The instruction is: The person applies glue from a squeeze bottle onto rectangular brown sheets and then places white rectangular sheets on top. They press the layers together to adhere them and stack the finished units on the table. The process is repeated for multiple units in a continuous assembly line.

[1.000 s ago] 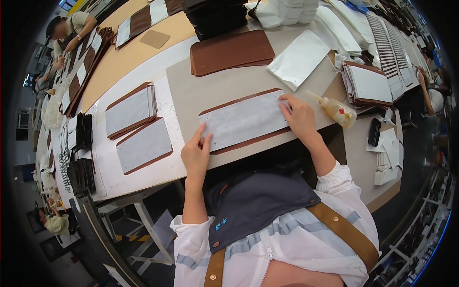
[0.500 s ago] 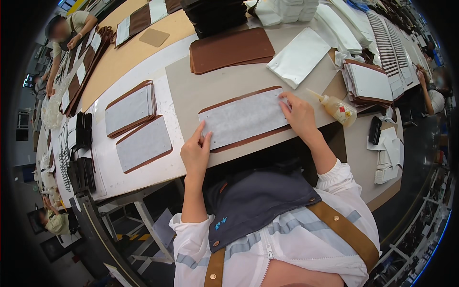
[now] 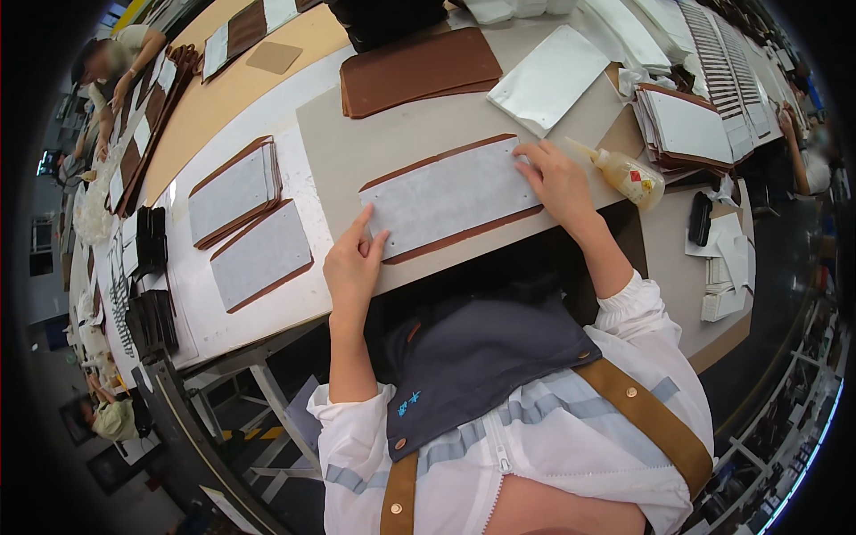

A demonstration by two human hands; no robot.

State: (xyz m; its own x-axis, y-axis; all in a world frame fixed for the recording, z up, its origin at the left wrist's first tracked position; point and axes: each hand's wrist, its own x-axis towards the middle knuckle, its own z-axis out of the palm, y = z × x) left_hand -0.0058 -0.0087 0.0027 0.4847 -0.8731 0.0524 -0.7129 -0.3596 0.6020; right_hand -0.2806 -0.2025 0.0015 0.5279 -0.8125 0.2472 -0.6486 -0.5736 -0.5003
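A brown leather panel with a white lining sheet (image 3: 450, 196) lies flat near the table's front edge. Brown strips show along its long sides, and small holes mark its corners. My left hand (image 3: 353, 267) touches its left end, index finger and thumb apart. At the upper right corner, the bent fingers of my right hand (image 3: 560, 189) close on the edge; their undersides are hidden. To the left are a stack of similar lined panels (image 3: 234, 196) and a lined panel (image 3: 263, 254) overlapping its near edge.
Behind the panel lie brown leather sheets (image 3: 423, 71) and a white sheet (image 3: 553, 76). A squeeze bottle (image 3: 631, 178) with a thin nozzle lies right of my right hand. Farther right stands another panel stack (image 3: 682, 129). Dark folded pieces (image 3: 152, 245) sit at the left.
The view has shifted slightly, so the table appears a little higher and farther left. My right fingers have drawn closer together at the panel's corner. My left hand remains at the left end.
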